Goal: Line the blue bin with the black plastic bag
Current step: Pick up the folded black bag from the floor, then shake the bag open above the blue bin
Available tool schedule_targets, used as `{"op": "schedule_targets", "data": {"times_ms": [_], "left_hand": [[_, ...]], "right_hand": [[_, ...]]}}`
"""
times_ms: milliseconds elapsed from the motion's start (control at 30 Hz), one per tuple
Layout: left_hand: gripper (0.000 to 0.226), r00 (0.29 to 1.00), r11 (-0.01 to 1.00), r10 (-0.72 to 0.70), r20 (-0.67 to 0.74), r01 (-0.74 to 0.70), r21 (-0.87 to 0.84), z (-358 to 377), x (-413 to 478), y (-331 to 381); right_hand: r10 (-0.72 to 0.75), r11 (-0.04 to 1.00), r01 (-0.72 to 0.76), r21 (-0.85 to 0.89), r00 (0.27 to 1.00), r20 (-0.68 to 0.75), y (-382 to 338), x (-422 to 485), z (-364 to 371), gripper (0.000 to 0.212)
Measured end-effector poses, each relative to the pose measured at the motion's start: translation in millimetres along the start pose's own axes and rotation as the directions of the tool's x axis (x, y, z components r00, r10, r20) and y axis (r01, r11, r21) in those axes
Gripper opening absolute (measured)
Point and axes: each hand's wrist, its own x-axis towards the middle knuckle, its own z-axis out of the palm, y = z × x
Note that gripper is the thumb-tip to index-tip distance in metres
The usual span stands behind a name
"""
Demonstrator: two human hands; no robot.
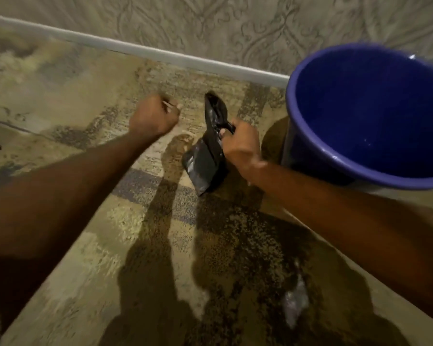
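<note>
Your right hand (240, 146) grips the black plastic bag (206, 156), still folded, above the patterned carpet (85, 221). Your left hand (154, 116) is curled into a fist with nothing visible in it, apart from the bag. The blue bin (310, 91) stands unlined just right of your right hand, near the wall (235, 26).

Both bare arms reach forward, the left hand (153, 118) balled into a loose fist while the right hand (240, 146) is clenched tight, knuckles up.
</note>
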Motion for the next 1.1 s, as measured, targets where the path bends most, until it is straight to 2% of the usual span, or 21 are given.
{"op": "schedule_targets", "data": {"times_ms": [33,100,167,233,333,433,533,633,700,767,867,933,967,1033,1100], "left_hand": [[0.037,0.995,0.985,-0.083,0.055,0.091,-0.149,-16,1,11],[0.059,0.943,0.886,-0.198,0.269,0.289,-0.363,-47,-5,41],[0.077,0.87,0.817,-0.187,0.457,0.396,-0.42,-71,-16,74],[0.083,0.837,0.791,-0.103,0.537,0.396,-0.467,-89,-26,106],[0.066,0.853,0.793,0.067,0.517,0.269,-0.547,-107,-40,160],[0.044,0.911,0.725,0.159,0.381,0.154,-0.671,-125,-48,213],[0.022,0.951,0.611,0.181,0.253,0.093,-0.786,-142,-54,253],[0.02,0.953,0.541,0.202,0.227,0.085,-0.837,-153,-59,277],[0.026,0.948,0.543,0.22,0.23,0.077,-0.836,-159,-64,290],[0.03,0.946,0.585,0.24,0.218,0.039,-0.81,-164,-69,298],[0.03,0.948,0.63,0.28,0.153,-0.062,-0.774,-170,-79,312],[0.033,0.934,0.684,0.353,0.052,-0.22,-0.695,-177,-86,322],[0.036,0.915,0.718,0.402,0.011,-0.308,-0.624,-183,-90,328],[0.046,0.871,0.758,0.49,-0.027,-0.441,-0.48,-196,-98,339],[0.048,0.841,0.756,0.54,-0.044,-0.507,-0.413,-204,-106,350]], "right_hand": [[-0.017,0.998,0.016,0.055,1.0,0.019,-14,-1,-12,0.017],[-0.023,0.988,0.016,0.157,0.999,0.042,-44,-4,-40,0.016],[-0.03,0.966,0.012,0.257,0.997,0.066,-71,-3,-69,0.021],[-0.08,0.929,0.035,0.369,0.991,0.105,-95,-5,-101,0.022],[-0.186,0.885,0.087,0.457,0.967,0.176,-123,-20,-153,0.022],[-0.251,0.83,0.102,0.549,0.946,0.204,-142,-39,-214,0.02],[-0.205,0.792,0.093,0.604,0.972,0.119,-152,-50,-278,0.016],[-0.118,0.698,0.081,0.711,0.993,0.003,-156,-53,-336,0.006],[-0.077,0.613,0.122,0.781,0.992,-0.095,-157,-57,-374,0.012],[-0.066,0.587,0.177,0.79,0.983,-0.171,-158,-55,-402,0.018],[-0.095,0.614,0.236,0.753,0.97,-0.226,-161,-58,-435,0.021],[-0.142,0.683,0.322,0.655,0.939,-0.313,-164,-61,-450,0.025],[-0.212,0.726,0.41,0.552,0.897,-0.388,-166,-64,-458,0.019],[-0.429,0.773,0.595,0.219,0.746,-0.51,-171,-71,-472,0.01],[-0.63,0.702,0.708,-0.073,0.57,-0.528,-173,-77,-485,0.015]]}}
